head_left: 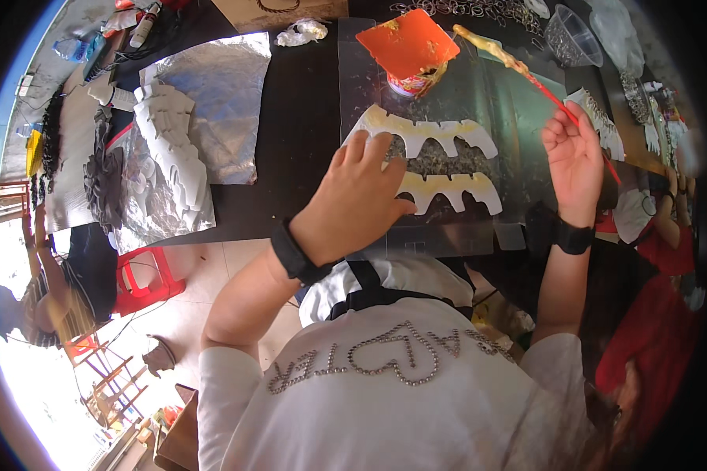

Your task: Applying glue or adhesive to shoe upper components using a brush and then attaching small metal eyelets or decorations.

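My right hand (pixel 573 161) grips a thin red-handled brush (pixel 548 93) whose far end is caked with yellowish glue. My left hand (pixel 353 196) reaches over two white scalloped pieces, fingers apart, its tips touching or hovering over their left ends; contact is hard to tell. The farther white piece (pixel 436 133) and the nearer white piece (pixel 452 188) both carry a yellow smear along the upper edge. They lie on a clear plastic sheet (pixel 518 157). Beyond them, an orange square scraper (pixel 407 43) rests on top of a glue-smeared tin (pixel 407 85).
White cut pieces (pixel 173 141) overlap on silvery foil (pixel 228 102) at the left, beside grey strips (pixel 102 169). At the back are a clear plastic tub (pixel 573 38) and metal rings (pixel 479 9). Other people work at both sides; a red stool (pixel 153 279) stands at left.
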